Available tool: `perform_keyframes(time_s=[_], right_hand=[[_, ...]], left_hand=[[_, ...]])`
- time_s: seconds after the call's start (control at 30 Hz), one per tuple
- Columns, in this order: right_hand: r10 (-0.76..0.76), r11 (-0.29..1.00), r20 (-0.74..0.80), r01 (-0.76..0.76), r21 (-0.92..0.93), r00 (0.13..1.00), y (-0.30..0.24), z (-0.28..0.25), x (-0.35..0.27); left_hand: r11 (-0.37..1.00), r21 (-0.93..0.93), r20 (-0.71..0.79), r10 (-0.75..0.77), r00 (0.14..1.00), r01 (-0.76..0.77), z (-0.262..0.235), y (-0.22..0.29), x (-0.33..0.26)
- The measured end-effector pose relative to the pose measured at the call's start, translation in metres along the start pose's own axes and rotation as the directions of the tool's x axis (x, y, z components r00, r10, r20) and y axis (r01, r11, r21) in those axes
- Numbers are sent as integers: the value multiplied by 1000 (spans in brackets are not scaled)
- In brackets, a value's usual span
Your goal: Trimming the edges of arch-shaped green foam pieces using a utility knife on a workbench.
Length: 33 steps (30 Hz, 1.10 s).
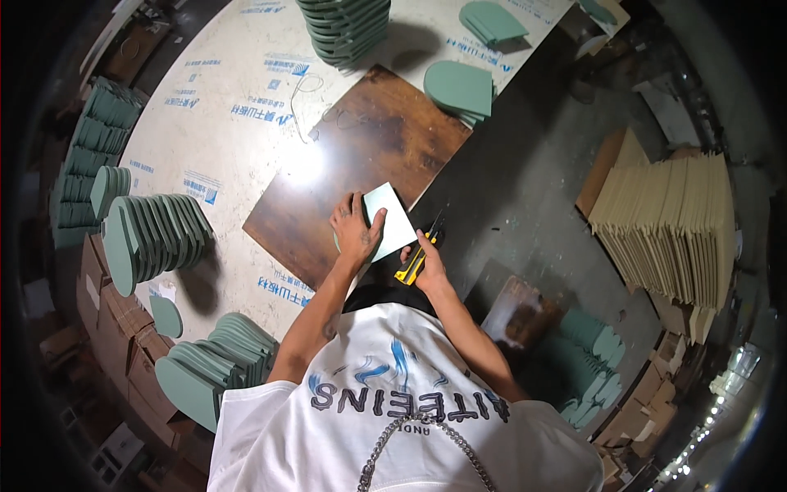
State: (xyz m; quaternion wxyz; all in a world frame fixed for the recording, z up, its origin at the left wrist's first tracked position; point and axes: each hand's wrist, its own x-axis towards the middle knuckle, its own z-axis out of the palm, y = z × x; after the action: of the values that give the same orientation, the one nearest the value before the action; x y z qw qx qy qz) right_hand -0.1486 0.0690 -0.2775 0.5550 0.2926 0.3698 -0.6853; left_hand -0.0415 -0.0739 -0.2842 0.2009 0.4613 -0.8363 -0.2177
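Note:
A pale green board piece (394, 225) with straight edges lies at the near right edge of a brown wooden board (393, 123). My left hand (357, 230) lies over its left side, fingers spread and thumb stretched out on it. Just right of the piece, my right hand (431, 269) is closed around a yellow and black utility knife (409, 269). The knife's dark tip points up and away from me. Part of the green piece is hidden under my left hand.
Stacked green panels stand on the white printed tabletop (238, 156): a tall stack (344, 31) at the back, a row (160, 238) at left, a fan (461, 88) at far right. A thin cord (299, 107) lies behind. Tan boards (668, 225) stand right, beyond the table.

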Motion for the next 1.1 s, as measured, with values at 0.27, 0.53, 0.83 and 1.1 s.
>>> perform_keyframes(time_s=[0.27, 0.53, 0.83, 1.1], right_hand=[[-261, 859, 121, 287, -423, 958, -72, 79, 7], [-429, 580, 238, 468, -667, 871, -151, 93, 39], [-616, 755, 30, 602, -260, 787, -302, 129, 80], [-560, 758, 87, 552, -349, 824, -280, 153, 127]], left_hand=[[942, -131, 72, -302, 951, 309, -6, 31, 40], [754, -551, 52, -398, 916, 359, -13, 33, 134], [541, -823, -137, -486, 863, 173, -134, 85, 456], [123, -933, 246, -466, 850, 337, -206, 6, 469]])
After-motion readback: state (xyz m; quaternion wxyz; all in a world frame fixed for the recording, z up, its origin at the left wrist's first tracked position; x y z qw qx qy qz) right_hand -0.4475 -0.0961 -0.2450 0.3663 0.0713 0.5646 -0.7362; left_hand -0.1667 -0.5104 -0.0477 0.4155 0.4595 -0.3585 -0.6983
